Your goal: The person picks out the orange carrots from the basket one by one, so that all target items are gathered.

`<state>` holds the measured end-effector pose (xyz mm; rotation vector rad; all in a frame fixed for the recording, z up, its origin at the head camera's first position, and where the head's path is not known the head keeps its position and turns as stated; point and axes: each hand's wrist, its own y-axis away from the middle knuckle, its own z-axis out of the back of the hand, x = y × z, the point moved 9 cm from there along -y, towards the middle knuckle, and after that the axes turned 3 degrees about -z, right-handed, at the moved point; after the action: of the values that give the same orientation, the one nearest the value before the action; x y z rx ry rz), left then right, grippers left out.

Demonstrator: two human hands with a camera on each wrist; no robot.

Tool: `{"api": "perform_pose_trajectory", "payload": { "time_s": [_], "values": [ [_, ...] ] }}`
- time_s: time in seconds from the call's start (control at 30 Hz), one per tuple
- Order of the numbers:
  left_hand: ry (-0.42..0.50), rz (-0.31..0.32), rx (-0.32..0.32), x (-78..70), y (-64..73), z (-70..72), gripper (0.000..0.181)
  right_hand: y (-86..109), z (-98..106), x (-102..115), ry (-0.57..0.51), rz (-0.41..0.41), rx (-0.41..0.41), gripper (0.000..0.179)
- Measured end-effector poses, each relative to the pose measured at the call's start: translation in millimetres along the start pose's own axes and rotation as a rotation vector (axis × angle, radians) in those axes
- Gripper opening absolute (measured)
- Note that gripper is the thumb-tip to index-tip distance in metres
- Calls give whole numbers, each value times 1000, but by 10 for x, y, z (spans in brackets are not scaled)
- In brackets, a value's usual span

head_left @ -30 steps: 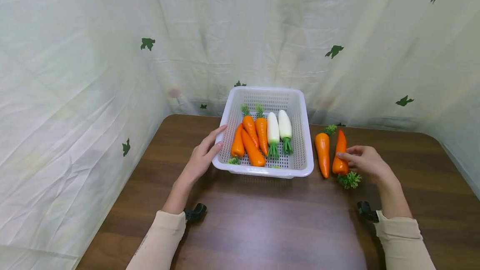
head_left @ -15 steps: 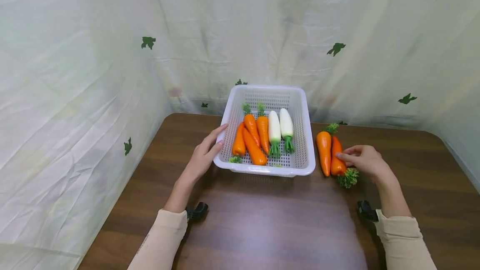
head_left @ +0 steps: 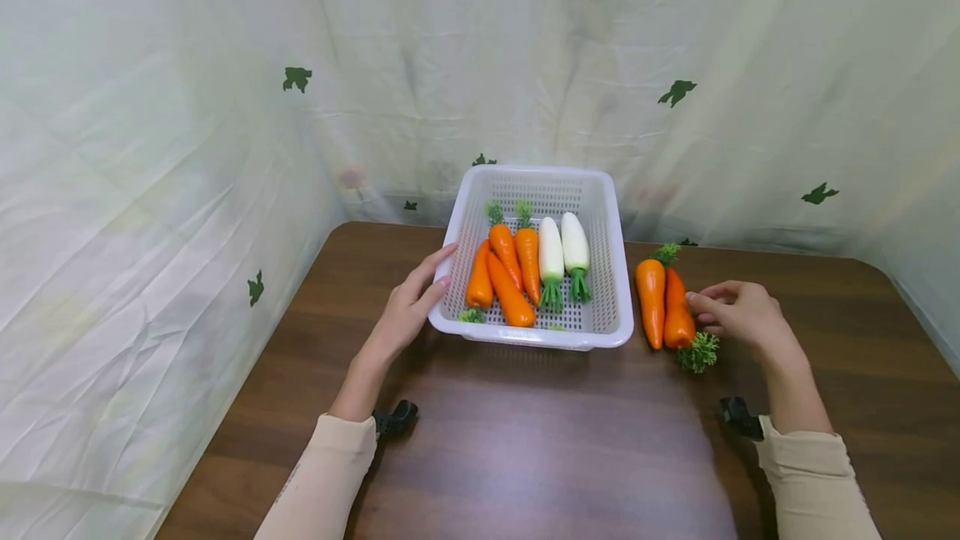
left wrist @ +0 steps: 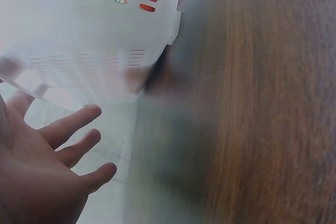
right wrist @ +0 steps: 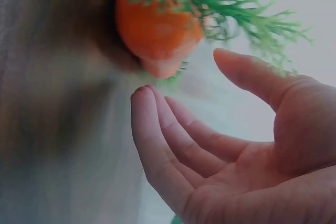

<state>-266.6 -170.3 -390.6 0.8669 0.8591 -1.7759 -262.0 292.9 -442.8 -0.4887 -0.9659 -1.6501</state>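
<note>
A white slotted plastic basket (head_left: 531,338) holds several orange carrots (head_left: 512,290) and two white radishes (head_left: 551,250) with green tops. My left hand (head_left: 401,315) rests at the basket's left rim in the head view, thumb and index fingertip on the edge. In the left wrist view, the fingers (left wrist: 79,148) of that hand spread below the basket's side (left wrist: 79,30). To the right of the basket, two carrots lie side by side on the table: the left carrot (head_left: 650,294) and the right carrot (head_left: 678,319). Beside the latter, my right hand (head_left: 742,319) has its thumb and fingers apart, empty in the right wrist view.
A brown wooden table (head_left: 540,440) lies under everything. Pale curtains (head_left: 525,65) with leaf prints hang behind it and along the left side. Each wrist wears a black camera mount, the left mount (head_left: 396,418) and the right mount (head_left: 738,418).
The right-hand carrot was shifted left against its neighbour, its tip now beside it. My right hand has since let go and drawn slightly right. The left hand stays at the rim.
</note>
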Motion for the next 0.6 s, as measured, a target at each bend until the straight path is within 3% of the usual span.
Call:
{"api": "perform_pose_trajectory", "payload": {
  "time_s": [0.1,0.37,0.6],
  "values": [
    [1,8,2,15,-8,-3,54,51,44,73,-18,13,-27,76],
    [19,0,-14,402,-100,-72,55,195,117,348,-23,95,-106,73],
    [14,-13,-27,444,-102,-59,52,192,18,637,-255,174,-51,67]
  ]
}}
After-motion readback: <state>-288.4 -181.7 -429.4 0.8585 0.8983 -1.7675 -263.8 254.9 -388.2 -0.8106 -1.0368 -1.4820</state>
